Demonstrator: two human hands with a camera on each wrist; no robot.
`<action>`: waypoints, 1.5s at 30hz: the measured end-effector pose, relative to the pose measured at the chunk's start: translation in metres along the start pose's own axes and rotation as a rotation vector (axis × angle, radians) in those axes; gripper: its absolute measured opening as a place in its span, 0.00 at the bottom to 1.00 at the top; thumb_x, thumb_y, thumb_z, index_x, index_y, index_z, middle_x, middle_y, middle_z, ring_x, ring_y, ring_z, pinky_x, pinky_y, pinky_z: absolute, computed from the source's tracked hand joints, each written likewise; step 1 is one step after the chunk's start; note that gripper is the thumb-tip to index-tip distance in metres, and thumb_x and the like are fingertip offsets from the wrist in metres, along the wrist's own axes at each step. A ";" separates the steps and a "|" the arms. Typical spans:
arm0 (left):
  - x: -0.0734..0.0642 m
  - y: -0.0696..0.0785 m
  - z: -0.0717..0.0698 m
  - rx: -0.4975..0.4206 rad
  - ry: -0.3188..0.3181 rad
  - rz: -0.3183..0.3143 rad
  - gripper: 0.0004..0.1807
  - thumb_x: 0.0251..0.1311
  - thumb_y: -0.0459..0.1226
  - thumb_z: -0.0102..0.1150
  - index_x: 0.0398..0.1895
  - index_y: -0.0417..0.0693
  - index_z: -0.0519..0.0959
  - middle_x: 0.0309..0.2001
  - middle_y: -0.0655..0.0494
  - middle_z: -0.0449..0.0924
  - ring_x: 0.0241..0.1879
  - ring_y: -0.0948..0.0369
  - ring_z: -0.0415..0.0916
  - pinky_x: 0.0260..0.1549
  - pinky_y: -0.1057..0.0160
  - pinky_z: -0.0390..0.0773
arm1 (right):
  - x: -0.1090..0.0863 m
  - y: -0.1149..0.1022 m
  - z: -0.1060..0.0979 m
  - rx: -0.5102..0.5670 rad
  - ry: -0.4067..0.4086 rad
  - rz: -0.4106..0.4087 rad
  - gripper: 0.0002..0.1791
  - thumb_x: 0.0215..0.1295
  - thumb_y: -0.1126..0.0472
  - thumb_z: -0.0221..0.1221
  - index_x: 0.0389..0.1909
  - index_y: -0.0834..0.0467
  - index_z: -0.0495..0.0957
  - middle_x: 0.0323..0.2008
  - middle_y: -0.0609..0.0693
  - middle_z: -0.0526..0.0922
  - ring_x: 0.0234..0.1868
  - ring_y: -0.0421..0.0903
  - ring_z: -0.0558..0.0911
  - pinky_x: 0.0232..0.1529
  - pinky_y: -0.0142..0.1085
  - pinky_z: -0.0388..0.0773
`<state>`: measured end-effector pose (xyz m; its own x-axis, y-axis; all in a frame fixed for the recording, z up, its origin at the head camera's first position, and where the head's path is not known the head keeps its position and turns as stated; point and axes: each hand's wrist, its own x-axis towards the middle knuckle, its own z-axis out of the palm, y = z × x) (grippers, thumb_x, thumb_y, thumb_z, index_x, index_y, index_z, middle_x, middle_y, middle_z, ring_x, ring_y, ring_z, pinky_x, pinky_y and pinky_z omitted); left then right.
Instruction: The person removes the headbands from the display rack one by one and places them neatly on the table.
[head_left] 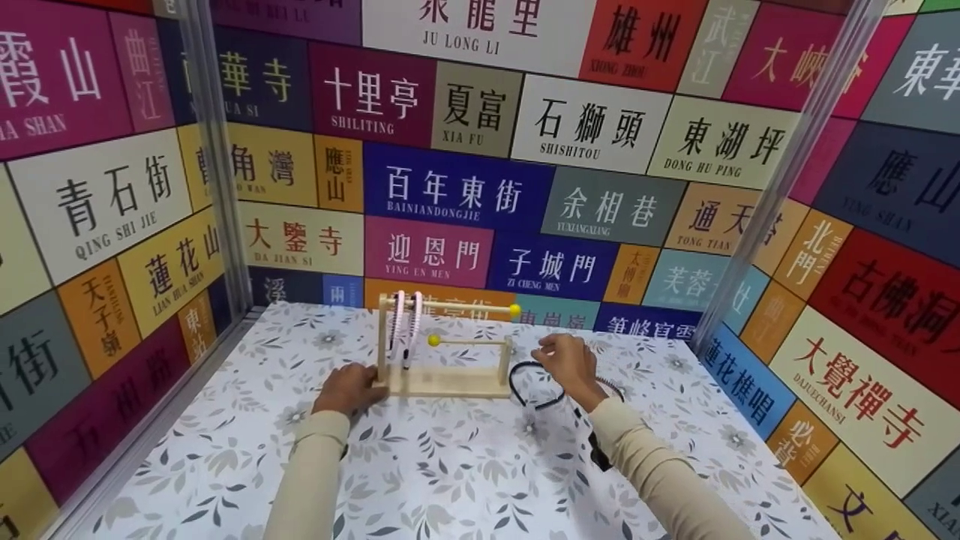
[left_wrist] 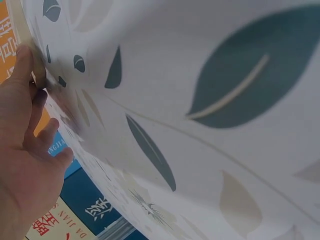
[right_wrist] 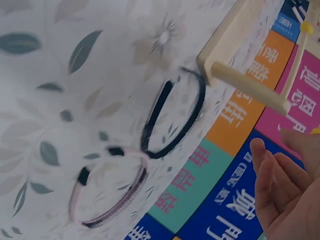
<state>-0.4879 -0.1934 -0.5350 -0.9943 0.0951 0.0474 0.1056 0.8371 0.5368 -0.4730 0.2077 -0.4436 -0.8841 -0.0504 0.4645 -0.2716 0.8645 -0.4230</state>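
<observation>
A wooden display stand (head_left: 450,381) has two rods tipped with yellow balls. Two pale pink headbands (head_left: 415,322) with dark ends hang from its upper rod, near the left post. My left hand (head_left: 349,388) holds the left end of the stand's base; the left wrist view shows thumb and finger at the wood (left_wrist: 38,70). To the right of the stand, my right hand (head_left: 570,366) is raised with loosely bent fingers and nothing visible in them. Below it on the table lie a black headband (right_wrist: 150,145) and a pink headband (right_wrist: 72,202) with black ends.
A white cloth with a leaf and flower print (head_left: 420,480) covers the table. Colourful panels with Chinese lettering (head_left: 457,187) rise behind and on both sides. Transparent corner posts (head_left: 217,165) stand at the back left and back right.
</observation>
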 end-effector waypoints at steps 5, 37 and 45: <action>0.011 0.000 -0.001 0.018 -0.010 -0.015 0.18 0.62 0.47 0.72 0.50 0.48 0.86 0.40 0.52 0.86 0.33 0.55 0.77 0.44 0.50 0.79 | 0.005 -0.024 0.005 0.025 -0.007 -0.042 0.16 0.64 0.53 0.72 0.47 0.58 0.90 0.39 0.53 0.91 0.27 0.44 0.88 0.23 0.41 0.82; 0.012 -0.019 0.013 0.029 0.081 0.021 0.13 0.65 0.47 0.71 0.45 0.50 0.88 0.31 0.59 0.83 0.29 0.59 0.76 0.37 0.52 0.78 | 0.003 -0.159 0.081 0.152 -0.149 -0.182 0.24 0.59 0.40 0.74 0.47 0.52 0.91 0.29 0.43 0.91 0.18 0.31 0.81 0.21 0.32 0.78; 0.012 -0.015 0.011 -0.009 0.095 0.038 0.14 0.64 0.47 0.71 0.46 0.49 0.88 0.30 0.59 0.84 0.28 0.59 0.76 0.34 0.53 0.77 | 0.008 -0.161 0.087 0.162 -0.114 -0.181 0.16 0.61 0.45 0.74 0.43 0.51 0.92 0.19 0.42 0.87 0.13 0.32 0.78 0.16 0.31 0.73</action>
<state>-0.5015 -0.1986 -0.5519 -0.9863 0.0748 0.1473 0.1436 0.8290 0.5405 -0.4695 0.0252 -0.4393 -0.8502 -0.2609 0.4573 -0.4783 0.7456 -0.4640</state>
